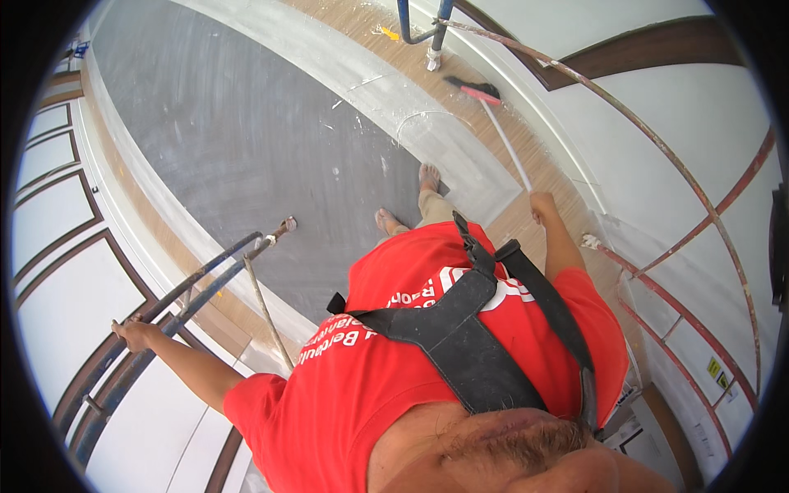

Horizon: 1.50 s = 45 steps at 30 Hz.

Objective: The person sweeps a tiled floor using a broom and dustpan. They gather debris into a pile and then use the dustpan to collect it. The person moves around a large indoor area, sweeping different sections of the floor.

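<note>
My right hand (542,208) is closed around the upper end of the white handle of a broom (508,143). The broom's red head with dark bristles (474,91) rests on the wood-look floor strip near the right wall and looks blurred. At the far left, my left hand (132,333) holds a blue metal scaffold tube (175,292), its fingers partly hidden by the tube. Both arms reach out from my red shirt, which has black harness straps across it. My dusty feet, in sandals, stand at the edge of the dark grey floor (259,123).
Red scaffold tubes (662,288) and a curved brace stand on the right, against a white wall with brown trim. Another blue scaffold leg (439,37) is ahead, beside the broom. White dust and scraps lie on the pale floor border (370,80). Framed wall panels line the left.
</note>
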### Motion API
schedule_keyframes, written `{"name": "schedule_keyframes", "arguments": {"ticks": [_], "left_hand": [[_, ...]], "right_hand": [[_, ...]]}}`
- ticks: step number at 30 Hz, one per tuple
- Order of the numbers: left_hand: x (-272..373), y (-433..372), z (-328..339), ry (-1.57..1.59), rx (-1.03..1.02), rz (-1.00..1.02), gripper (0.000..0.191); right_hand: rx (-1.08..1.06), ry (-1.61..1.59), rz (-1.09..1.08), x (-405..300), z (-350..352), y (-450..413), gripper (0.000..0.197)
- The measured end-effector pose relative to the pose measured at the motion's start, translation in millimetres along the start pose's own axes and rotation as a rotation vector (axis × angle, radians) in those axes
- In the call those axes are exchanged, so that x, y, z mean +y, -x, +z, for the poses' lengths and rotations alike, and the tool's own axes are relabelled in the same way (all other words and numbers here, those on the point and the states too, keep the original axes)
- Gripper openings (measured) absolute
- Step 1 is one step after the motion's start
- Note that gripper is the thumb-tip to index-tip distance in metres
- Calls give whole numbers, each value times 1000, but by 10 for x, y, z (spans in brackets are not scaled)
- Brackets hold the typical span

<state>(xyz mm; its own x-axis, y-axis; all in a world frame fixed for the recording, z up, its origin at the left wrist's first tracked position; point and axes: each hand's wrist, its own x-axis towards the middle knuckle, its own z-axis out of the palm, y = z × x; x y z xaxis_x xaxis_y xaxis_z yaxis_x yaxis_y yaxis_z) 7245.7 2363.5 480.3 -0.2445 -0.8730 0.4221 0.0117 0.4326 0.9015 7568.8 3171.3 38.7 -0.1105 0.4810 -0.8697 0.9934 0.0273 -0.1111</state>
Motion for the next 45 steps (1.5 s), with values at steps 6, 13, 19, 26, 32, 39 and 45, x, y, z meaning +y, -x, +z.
{"name": "schedule_keyframes", "arguments": {"ticks": [6, 13, 19, 26, 32, 39, 45], "left_hand": [[4, -37, -38, 102, 45, 17, 36], [67, 98, 18, -47, -22, 7, 53], [106, 44, -17, 56, 24, -22, 47], [148, 123, 0, 16, -3, -19, 46], [199, 119, 42, 13, 38, -35, 41], [171, 80, 36, 73, 63, -42, 40], [146, 24, 36, 10, 71, -52, 42]], "right_hand": [[213, 46, -397, 552, -83, 271, 31], [30, -154, 197, 401, -13, 19, 36], [193, -128, -108, 741, -94, 762, 32], [122, -234, 39, 681, 29, 224, 34], [82, -325, 95, 1082, 175, 831, 33], [173, -197, -15, 1173, -147, 644, 34], [256, -166, 162, 1636, 114, 127, 32]]}}
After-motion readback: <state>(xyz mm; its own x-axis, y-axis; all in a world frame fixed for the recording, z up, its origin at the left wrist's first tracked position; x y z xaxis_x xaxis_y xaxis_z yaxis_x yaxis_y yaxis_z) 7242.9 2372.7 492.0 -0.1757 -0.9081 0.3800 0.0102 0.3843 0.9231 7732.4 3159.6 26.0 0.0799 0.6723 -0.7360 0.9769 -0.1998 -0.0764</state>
